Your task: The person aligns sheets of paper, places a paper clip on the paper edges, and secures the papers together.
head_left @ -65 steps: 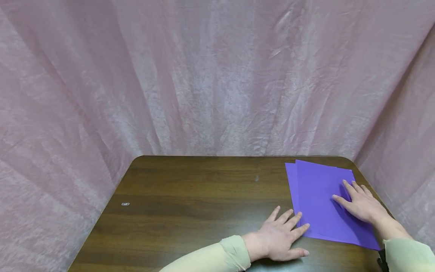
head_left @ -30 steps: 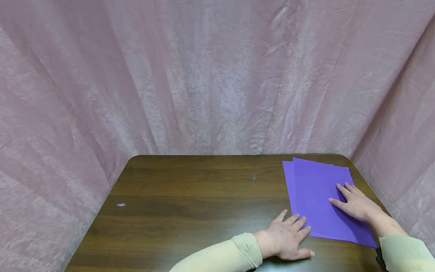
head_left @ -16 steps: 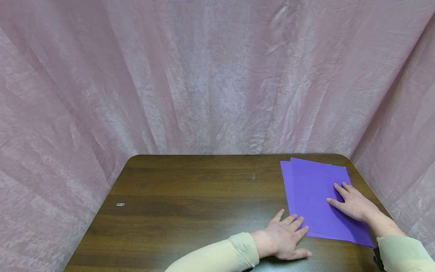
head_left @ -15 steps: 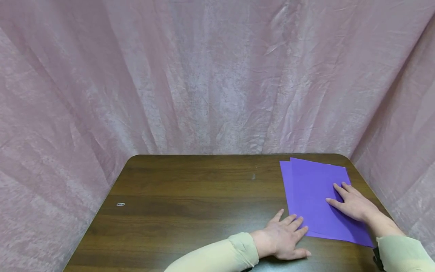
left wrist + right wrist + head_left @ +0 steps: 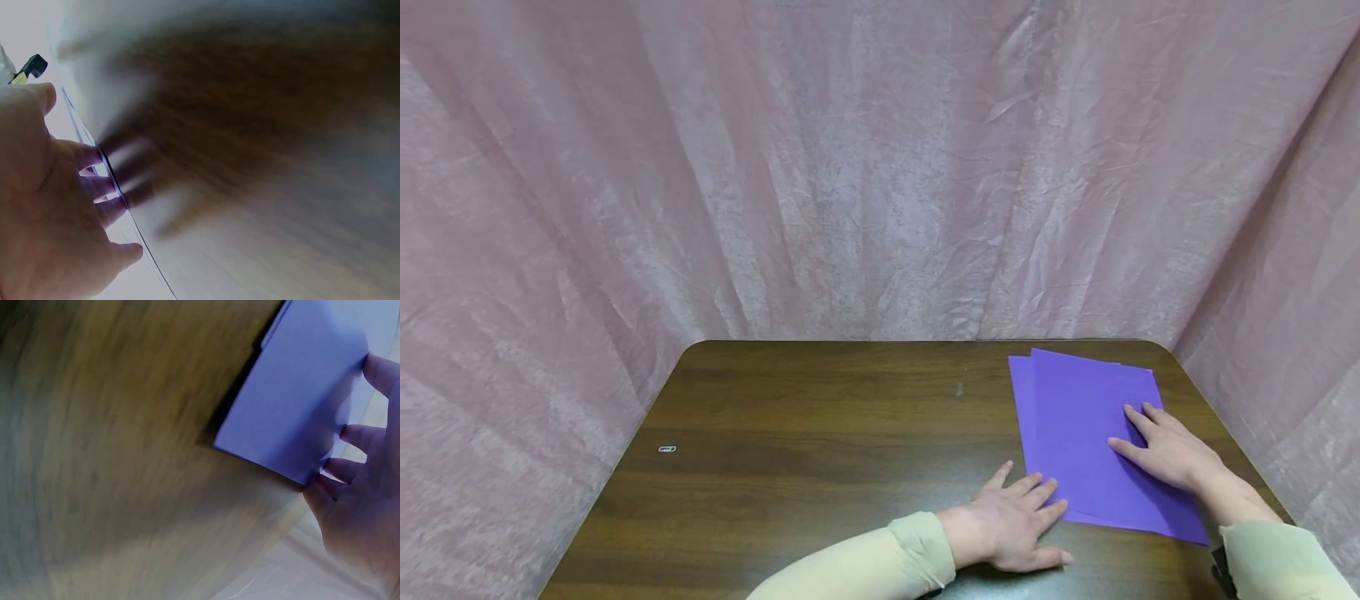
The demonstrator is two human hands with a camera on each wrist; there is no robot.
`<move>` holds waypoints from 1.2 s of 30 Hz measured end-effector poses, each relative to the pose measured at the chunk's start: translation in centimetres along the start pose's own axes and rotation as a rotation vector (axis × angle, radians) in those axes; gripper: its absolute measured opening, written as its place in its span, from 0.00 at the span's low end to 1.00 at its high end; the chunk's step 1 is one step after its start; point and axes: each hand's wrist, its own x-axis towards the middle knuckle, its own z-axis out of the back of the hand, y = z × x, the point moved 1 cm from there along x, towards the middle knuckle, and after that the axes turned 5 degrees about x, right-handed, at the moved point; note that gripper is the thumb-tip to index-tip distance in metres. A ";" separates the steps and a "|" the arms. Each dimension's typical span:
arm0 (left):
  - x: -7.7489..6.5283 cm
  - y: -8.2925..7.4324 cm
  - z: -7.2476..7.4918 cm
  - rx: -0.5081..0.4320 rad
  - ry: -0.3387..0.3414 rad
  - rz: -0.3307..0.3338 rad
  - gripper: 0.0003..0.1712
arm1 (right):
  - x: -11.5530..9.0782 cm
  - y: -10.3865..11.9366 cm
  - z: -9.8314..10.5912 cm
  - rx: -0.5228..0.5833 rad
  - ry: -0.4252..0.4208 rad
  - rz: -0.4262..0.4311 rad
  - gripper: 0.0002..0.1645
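Purple sheets of paper [image 5: 1075,442] lie overlapped and slightly askew at the right of the table, one sticking out on the left side. My right hand [image 5: 1168,450] rests on the right part of the top sheet, fingers spread; in the right wrist view the fingertips of that hand [image 5: 369,481] touch the purple paper [image 5: 294,394] near its edge. My left hand [image 5: 1011,523] lies with spread fingers at the lower left edge of the sheets, its fingertips at the paper's border. The left wrist view shows the palm of the left hand [image 5: 56,206] from below.
A small paper clip [image 5: 667,449] lies on the left of the brown wooden table [image 5: 820,417]. Pink curtains [image 5: 880,183] hang behind the table and along its sides. The table's right edge runs close beside the right hand.
The purple sheets have slid a little to the left, with the right hand moving along on them. Over the last half second the left hand has also shifted slightly left.
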 end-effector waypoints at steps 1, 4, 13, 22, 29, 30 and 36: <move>-0.1 0.1 -0.1 -0.002 -0.002 0.000 0.41 | 0.0 0.1 -0.1 -0.002 -0.002 0.001 0.55; -0.4 0.4 -0.3 -0.010 -0.007 -0.001 0.41 | 0.1 0.6 -0.2 -0.007 -0.008 0.011 0.54; -1.6 1.7 -0.9 -0.046 -0.010 -0.029 0.41 | 0.4 2.2 -0.8 -0.030 -0.005 0.014 0.55; -3.6 3.3 -1.6 -0.065 -0.031 -0.045 0.42 | 1.1 4.3 -1.5 -0.058 -0.010 0.028 0.57; -5.4 4.6 -2.4 -0.068 -0.077 -0.051 0.43 | 1.7 6.2 -2.3 -0.071 -0.021 0.039 0.57; -5.7 4.7 -2.5 -0.067 -0.083 -0.052 0.43 | 1.8 6.6 -2.4 -0.071 -0.023 0.040 0.57; -7.6 5.8 -3.2 -0.098 -0.102 -0.060 0.43 | 2.1 9.0 -2.8 -0.073 -0.029 0.040 0.54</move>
